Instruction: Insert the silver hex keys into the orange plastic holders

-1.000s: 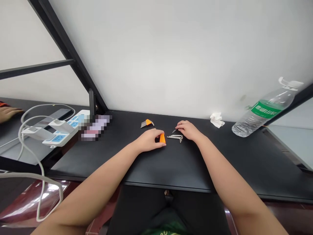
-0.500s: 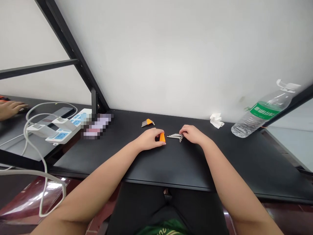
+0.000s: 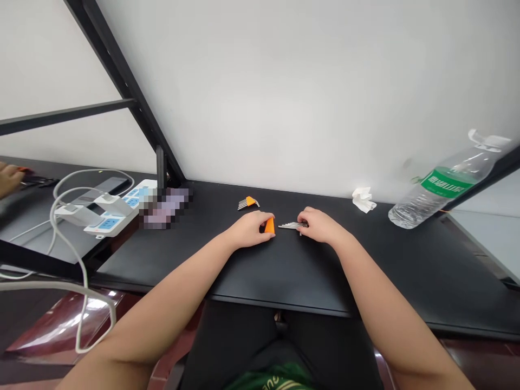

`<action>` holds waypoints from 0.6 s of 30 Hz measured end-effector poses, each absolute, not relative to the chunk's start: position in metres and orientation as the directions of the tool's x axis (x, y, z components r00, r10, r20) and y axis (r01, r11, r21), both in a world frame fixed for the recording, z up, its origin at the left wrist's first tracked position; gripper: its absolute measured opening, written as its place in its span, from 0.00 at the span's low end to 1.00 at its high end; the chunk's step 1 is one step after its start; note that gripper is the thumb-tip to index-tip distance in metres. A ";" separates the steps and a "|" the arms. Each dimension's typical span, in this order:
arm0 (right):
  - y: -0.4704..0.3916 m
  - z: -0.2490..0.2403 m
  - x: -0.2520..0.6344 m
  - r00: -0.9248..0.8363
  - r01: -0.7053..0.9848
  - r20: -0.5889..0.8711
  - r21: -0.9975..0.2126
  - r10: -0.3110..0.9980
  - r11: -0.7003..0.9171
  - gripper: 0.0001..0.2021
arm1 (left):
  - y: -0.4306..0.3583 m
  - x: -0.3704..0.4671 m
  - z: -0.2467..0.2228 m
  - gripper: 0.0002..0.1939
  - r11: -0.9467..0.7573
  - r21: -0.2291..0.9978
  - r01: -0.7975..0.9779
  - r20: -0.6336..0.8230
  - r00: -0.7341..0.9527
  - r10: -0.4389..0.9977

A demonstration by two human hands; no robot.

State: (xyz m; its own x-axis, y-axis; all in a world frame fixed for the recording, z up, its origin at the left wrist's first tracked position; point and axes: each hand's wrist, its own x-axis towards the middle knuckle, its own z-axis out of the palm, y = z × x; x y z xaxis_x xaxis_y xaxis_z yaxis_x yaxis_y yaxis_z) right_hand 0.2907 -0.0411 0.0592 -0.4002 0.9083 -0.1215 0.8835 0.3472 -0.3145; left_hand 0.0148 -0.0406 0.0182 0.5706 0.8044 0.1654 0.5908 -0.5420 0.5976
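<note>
Between thumb and fingers, my left hand (image 3: 251,229) grips an orange hex key holder (image 3: 270,225) low over the black table. Just right of it, my right hand (image 3: 317,223) is closed around the bent ends of several silver hex keys (image 3: 288,225). Their long arms point left toward the holder, with a small gap between. My fingers hide most of the short bent ends. Behind my left hand lies a second hex key set (image 3: 249,202), its keys seated in an orange holder.
A crumpled tissue (image 3: 363,199) and a tilted plastic water bottle (image 3: 436,187) are on the right of the black table (image 3: 284,276). At left are a power strip (image 3: 122,208) with white cables, a phone (image 3: 106,189) and a black frame post (image 3: 122,76). Another person's hand (image 3: 8,179) shows far left.
My right hand has closed further over the hex keys' bent ends, its thumb now covering them. My left hand keeps the orange holder. The other person's hand has shifted left.
</note>
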 end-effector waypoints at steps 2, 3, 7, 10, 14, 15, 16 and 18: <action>-0.043 0.060 0.288 -0.425 0.873 -0.089 -0.302 0.901 0.382 0.02 | -0.039 0.014 0.017 0.25 -0.537 0.592 0.601 0.164 0.563 0.810; -0.044 0.060 0.285 -0.449 0.865 -0.081 -0.287 0.890 0.410 0.03 | -0.039 0.014 0.016 0.26 -0.535 0.591 0.604 0.162 0.561 0.812; -0.046 0.057 0.274 -0.516 0.847 -0.104 -0.206 0.850 0.489 0.08 | -0.036 0.014 0.013 0.28 -0.513 0.608 0.606 0.146 0.549 0.823; -0.049 0.057 0.268 -0.502 0.860 -0.115 -0.167 0.857 0.482 0.07 | -0.035 0.013 0.013 0.29 -0.487 0.630 0.605 0.134 0.533 0.836; -0.053 0.061 0.266 -0.471 0.864 -0.113 -0.261 0.875 0.431 0.06 | -0.035 0.013 0.013 0.28 -0.481 0.652 0.586 0.161 0.513 0.843; -0.054 0.061 0.267 -0.480 0.848 -0.110 -0.313 0.870 0.428 0.06 | -0.035 0.013 0.013 0.27 -0.479 0.658 0.581 0.170 0.505 0.846; -0.054 0.061 0.267 -0.498 0.824 -0.104 -0.366 0.861 0.432 0.06 | -0.035 0.013 0.013 0.27 -0.476 0.665 0.575 0.178 0.497 0.849; -0.053 0.060 0.268 -0.540 0.769 -0.079 -0.451 0.838 0.453 0.06 | -0.035 0.013 0.013 0.27 -0.466 0.685 0.561 0.190 0.480 0.856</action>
